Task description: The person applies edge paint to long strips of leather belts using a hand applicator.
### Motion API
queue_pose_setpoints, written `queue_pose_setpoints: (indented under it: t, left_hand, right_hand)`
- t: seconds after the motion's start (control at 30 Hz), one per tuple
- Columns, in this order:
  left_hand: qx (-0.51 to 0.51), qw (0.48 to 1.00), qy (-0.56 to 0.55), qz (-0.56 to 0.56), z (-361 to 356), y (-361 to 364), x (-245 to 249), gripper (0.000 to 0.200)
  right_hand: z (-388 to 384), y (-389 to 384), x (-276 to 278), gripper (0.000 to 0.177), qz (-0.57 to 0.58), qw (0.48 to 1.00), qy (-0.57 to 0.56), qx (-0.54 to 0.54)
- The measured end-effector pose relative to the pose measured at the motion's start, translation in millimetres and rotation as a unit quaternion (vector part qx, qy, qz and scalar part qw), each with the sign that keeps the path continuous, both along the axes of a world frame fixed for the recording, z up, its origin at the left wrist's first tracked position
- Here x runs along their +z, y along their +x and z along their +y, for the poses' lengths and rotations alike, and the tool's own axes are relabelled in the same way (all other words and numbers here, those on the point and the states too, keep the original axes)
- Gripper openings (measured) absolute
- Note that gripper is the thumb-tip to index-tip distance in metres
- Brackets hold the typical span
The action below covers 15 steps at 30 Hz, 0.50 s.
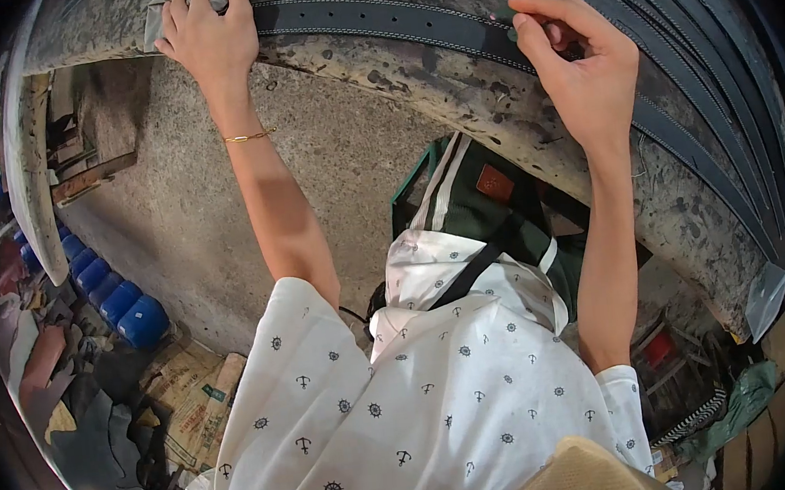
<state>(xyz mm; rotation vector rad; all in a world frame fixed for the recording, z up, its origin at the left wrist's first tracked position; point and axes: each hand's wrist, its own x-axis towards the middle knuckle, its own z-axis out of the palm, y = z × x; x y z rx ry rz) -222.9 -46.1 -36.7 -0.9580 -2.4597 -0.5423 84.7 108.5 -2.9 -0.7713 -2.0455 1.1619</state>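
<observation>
A dark leather belt (373, 21) with white edge stitching and a row of holes lies along the worn workbench (368, 74). Its left end runs under my left hand (210, 32), which rests flat with fingers stretched out over a crumpled grey cloth (155, 18). Above the belt, to the right of the holes, my right hand (582, 60) is closed in a pinch. Something small and dark green shows at the fingertips, too small to name. Several more stitched belts (675, 62) lie side by side at the right.
Blue containers (142, 321) line the floor at left, beside scattered leather scraps (98, 448) and flattened cardboard (192, 412). A clear plastic bag (769, 301) hangs at the bench's right end. Below the bench is a small rack (673, 360).
</observation>
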Motion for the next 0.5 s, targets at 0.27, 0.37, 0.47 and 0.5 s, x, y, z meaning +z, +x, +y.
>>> queue_pose_setpoints:
  t: [0.27,0.37,0.47,0.5]
  left_hand:
    - [-0.005,1.000,0.001,-0.002,-0.4,0.0,0.2,0.048]
    - [-0.009,1.000,0.004,0.000,-0.8,-0.2,0.2,0.048]
    - [-0.010,1.000,0.005,0.002,-0.8,-0.9,-0.5,0.048]
    - [-0.010,1.000,0.006,0.003,-0.7,-1.1,-0.8,0.048]
  right_hand:
    - [-0.2,-0.9,1.1,0.014,-0.013,1.000,0.008,-0.002]
    - [1.8,-1.7,-1.0,0.014,0.015,1.000,0.012,-0.007]
    - [1.4,-1.9,0.6,0.014,0.003,0.999,0.048,-0.001]
    - [1.4,-1.8,0.1,0.014,0.006,0.999,0.046,-0.003]
